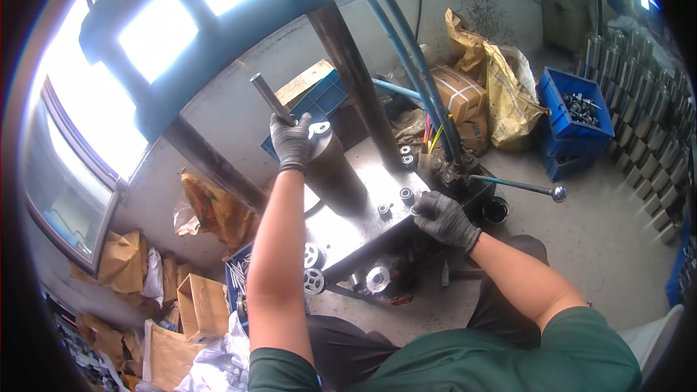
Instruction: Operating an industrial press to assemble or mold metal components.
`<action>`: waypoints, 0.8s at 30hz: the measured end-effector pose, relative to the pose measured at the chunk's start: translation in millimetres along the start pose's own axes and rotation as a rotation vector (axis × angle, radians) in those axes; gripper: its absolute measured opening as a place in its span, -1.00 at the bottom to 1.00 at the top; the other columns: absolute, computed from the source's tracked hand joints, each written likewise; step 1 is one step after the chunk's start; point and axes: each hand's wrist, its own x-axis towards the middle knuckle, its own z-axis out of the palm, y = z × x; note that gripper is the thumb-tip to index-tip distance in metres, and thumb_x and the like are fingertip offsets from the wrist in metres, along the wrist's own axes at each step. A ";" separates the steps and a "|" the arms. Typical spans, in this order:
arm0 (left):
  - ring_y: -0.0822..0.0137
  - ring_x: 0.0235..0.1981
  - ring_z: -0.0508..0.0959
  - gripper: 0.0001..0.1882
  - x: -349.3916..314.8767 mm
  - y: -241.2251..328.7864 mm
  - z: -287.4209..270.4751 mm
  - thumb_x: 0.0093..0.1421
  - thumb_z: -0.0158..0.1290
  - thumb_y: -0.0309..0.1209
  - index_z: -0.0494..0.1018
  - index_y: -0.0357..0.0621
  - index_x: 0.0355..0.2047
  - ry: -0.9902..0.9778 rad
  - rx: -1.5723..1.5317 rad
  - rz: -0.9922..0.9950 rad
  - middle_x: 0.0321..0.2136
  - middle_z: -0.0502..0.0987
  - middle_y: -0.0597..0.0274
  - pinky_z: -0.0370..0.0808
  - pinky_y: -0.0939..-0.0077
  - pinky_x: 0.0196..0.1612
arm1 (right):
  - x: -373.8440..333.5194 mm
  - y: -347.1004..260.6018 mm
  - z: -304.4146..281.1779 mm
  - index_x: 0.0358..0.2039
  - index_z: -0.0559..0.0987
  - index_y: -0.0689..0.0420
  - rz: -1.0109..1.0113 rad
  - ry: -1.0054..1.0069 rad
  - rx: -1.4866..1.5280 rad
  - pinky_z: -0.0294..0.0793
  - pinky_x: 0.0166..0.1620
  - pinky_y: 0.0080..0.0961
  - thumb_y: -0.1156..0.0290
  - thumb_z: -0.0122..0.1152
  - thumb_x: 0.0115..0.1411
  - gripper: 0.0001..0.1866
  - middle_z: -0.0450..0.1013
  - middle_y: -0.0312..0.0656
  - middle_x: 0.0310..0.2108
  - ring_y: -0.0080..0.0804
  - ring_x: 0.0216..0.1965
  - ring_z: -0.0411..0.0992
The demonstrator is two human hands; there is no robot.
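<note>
Head view: left hand (pixel 292 144) grips a rod (pixel 268 96) left of centre — can't tell whether right hand (pixel 444 219), centre right, holds anything.

Worktable (pixel 352 236): metal plate before me, shiny with glare, dark along the front edge. Standing on it, towards my left: one thick dark cylinder (pixel 340 181), upright. Small ring-ended parts, grey and black: a close pair (pixel 407 156) at the far right of the plate; one single piece (pixel 406 195) nearer me; one smaller piece (pixel 384 210) to its left, just beside but apart, near the front edge. Grey floor (pixel 537 221), to my right: blue crates (pixel 573 147), stacked; one crumpled tan sack (pixel 506 98); metal cylinders (pixel 642 138), in close ranks.
</note>
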 end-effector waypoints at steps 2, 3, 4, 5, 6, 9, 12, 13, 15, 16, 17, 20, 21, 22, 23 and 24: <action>0.02 -0.26 0.70 -0.56 -2.2 -11.7 -6.9 0.18 0.36 -0.35 0.46 -0.18 0.00 0.056 0.271 0.134 -0.23 0.65 -0.03 0.61 0.15 -0.04 | 6.3 -11.0 4.0 -0.18 0.64 0.13 -0.018 -0.005 0.002 0.63 -0.09 -0.31 0.45 0.40 0.19 -0.81 0.55 -0.09 -0.26 -0.19 -0.23 0.59; -0.04 -0.19 0.72 -0.60 2.2 -15.5 -9.0 0.17 0.33 -0.40 0.48 -0.16 -0.02 0.090 0.313 0.133 -0.21 0.69 -0.02 0.59 0.13 0.00 | 11.1 -16.3 7.5 -0.18 0.64 0.13 -0.034 0.000 0.006 0.62 -0.11 -0.31 0.44 0.40 0.19 -0.81 0.55 -0.09 -0.26 -0.18 -0.22 0.59; -0.04 -0.19 0.72 -0.60 3.1 -17.6 -11.0 0.17 0.33 -0.40 0.48 -0.16 -0.02 0.099 0.312 0.120 -0.21 0.69 -0.02 0.59 0.13 0.00 | 18.3 -17.4 11.2 -0.18 0.64 0.13 -0.034 -0.015 0.003 0.62 -0.11 -0.31 0.44 0.40 0.19 -0.81 0.55 -0.09 -0.26 -0.18 -0.22 0.59; -0.03 -0.17 0.72 -0.61 2.6 -14.9 -8.7 0.17 0.32 -0.40 0.49 -0.14 -0.01 0.083 0.327 0.101 -0.21 0.70 -0.01 0.59 0.13 0.00 | 31.3 -17.4 10.1 -0.18 0.64 0.13 -0.044 -0.021 0.030 0.62 -0.11 -0.31 0.45 0.38 0.21 -0.83 0.55 -0.08 -0.25 -0.17 -0.22 0.60; -0.02 -0.16 0.73 -0.62 1.4 -11.9 -7.0 0.18 0.31 -0.41 0.51 -0.12 -0.01 0.068 0.343 0.082 -0.21 0.72 0.00 0.60 0.14 -0.01 | 46.9 -18.0 9.5 -0.18 0.64 0.13 -0.055 -0.027 0.057 0.61 -0.12 -0.30 0.46 0.37 0.23 -0.84 0.55 -0.08 -0.24 -0.15 -0.22 0.60; 0.06 -0.20 0.73 -0.67 -6.7 -1.7 -4.1 0.17 0.34 -0.44 0.55 -0.15 -0.07 0.084 0.294 0.043 -0.29 0.72 0.04 0.61 0.19 -0.05 | 113.9 -28.2 17.5 -0.14 0.64 0.18 -0.114 -0.012 0.051 0.61 -0.09 -0.29 0.47 0.33 0.28 -0.84 0.56 -0.05 -0.19 -0.10 -0.18 0.61; 0.13 -0.27 0.72 -0.71 -4.3 -6.5 -15.0 0.15 0.38 -0.46 0.57 -0.19 -0.14 0.105 0.257 0.023 -0.32 0.72 0.05 0.61 0.27 -0.10 | 187.7 -35.4 54.8 -0.06 0.67 0.19 -0.289 0.113 0.044 0.62 0.03 -0.28 0.43 0.31 0.31 -0.77 0.59 0.02 -0.06 -0.06 -0.07 0.63; 0.14 -0.28 0.72 -0.71 -6.2 -6.1 -17.6 0.14 0.38 -0.47 0.57 -0.18 -0.14 0.121 0.289 0.029 -0.32 0.72 0.05 0.61 0.28 -0.10 | 208.3 -38.7 66.4 -0.04 0.69 0.19 -0.277 0.108 0.021 0.61 0.06 -0.29 0.42 0.30 0.31 -0.76 0.59 0.01 -0.02 -0.06 -0.03 0.62; 0.15 -0.27 0.72 -0.70 -4.4 -8.6 -16.0 0.13 0.38 -0.47 0.58 -0.15 -0.13 0.123 0.316 0.022 -0.31 0.72 0.08 0.60 0.29 -0.10 | 240.3 -44.8 82.3 -0.02 0.70 0.18 -0.267 0.104 -0.003 0.61 0.10 -0.29 0.41 0.29 0.32 -0.74 0.59 0.01 0.02 -0.06 0.00 0.62; 0.15 -0.27 0.72 -0.70 -5.3 -6.1 -9.4 0.13 0.38 -0.47 0.58 -0.15 -0.13 0.119 0.311 0.022 -0.31 0.72 0.08 0.60 0.29 -0.10 | 253.2 -43.2 86.2 0.00 0.71 0.16 -0.224 0.110 -0.035 0.60 0.12 -0.28 0.38 0.27 0.33 -0.73 0.60 0.01 0.02 -0.06 0.01 0.61; 0.14 -0.27 0.72 -0.69 -7.4 -2.8 -3.3 0.13 0.37 -0.47 0.58 -0.15 -0.12 0.116 0.299 0.012 -0.30 0.72 0.07 0.60 0.28 -0.09 | 262.1 -38.5 90.3 0.01 0.72 0.14 -0.180 0.115 -0.066 0.59 0.14 -0.26 0.35 0.26 0.34 -0.71 0.60 0.00 0.02 -0.06 0.01 0.61; -0.02 -0.17 0.72 -0.76 -5.5 -7.9 -1.9 0.19 0.29 -0.39 0.57 -0.07 -0.14 0.111 0.302 0.020 -0.29 0.71 0.04 0.60 0.14 -0.04 | 273.8 -31.2 105.7 0.02 0.73 0.09 -0.145 0.013 -0.264 0.57 0.18 -0.22 0.31 0.26 0.32 -0.69 0.60 0.00 0.03 -0.07 0.03 0.60; -0.02 -0.17 0.72 -0.77 -1.9 -10.9 -2.4 0.19 0.28 -0.40 0.56 -0.07 -0.14 0.097 0.254 0.015 -0.29 0.71 0.04 0.60 0.14 -0.06 | 275.5 -29.1 107.9 0.01 0.75 0.03 -0.132 0.031 -0.247 0.54 0.21 -0.18 0.26 0.27 0.31 -0.68 0.61 -0.01 0.05 -0.05 0.07 0.58; -0.02 -0.17 0.72 -0.77 -0.4 -14.8 -6.4 0.19 0.28 -0.40 0.56 -0.07 -0.15 0.089 0.209 0.004 -0.28 0.71 0.04 0.61 0.15 -0.07 | 273.4 -31.5 113.3 0.01 0.75 0.03 -0.133 0.020 -0.242 0.54 0.21 -0.18 0.26 0.27 0.31 -0.68 0.61 -0.01 0.05 -0.05 0.07 0.58; 0.00 -0.23 0.71 -0.74 0.3 -18.7 -10.9 0.17 0.31 -0.41 0.55 -0.08 -0.15 0.100 0.158 -0.004 -0.31 0.70 0.04 0.61 0.16 -0.10 | 269.1 -33.7 118.7 0.00 0.76 0.02 -0.145 0.051 -0.218 0.54 0.21 -0.17 0.25 0.28 0.30 -0.68 0.61 -0.02 0.05 -0.03 0.08 0.56; 0.00 -0.23 0.71 -0.74 -1.7 -23.1 -14.1 0.17 0.31 -0.41 0.55 -0.08 -0.15 0.108 0.159 -0.011 -0.31 0.70 0.04 0.61 0.16 -0.10 | 264.9 -36.3 123.5 0.00 0.77 0.00 -0.156 0.082 -0.196 0.54 0.21 -0.16 0.24 0.30 0.29 -0.69 0.61 -0.03 0.05 -0.01 0.09 0.55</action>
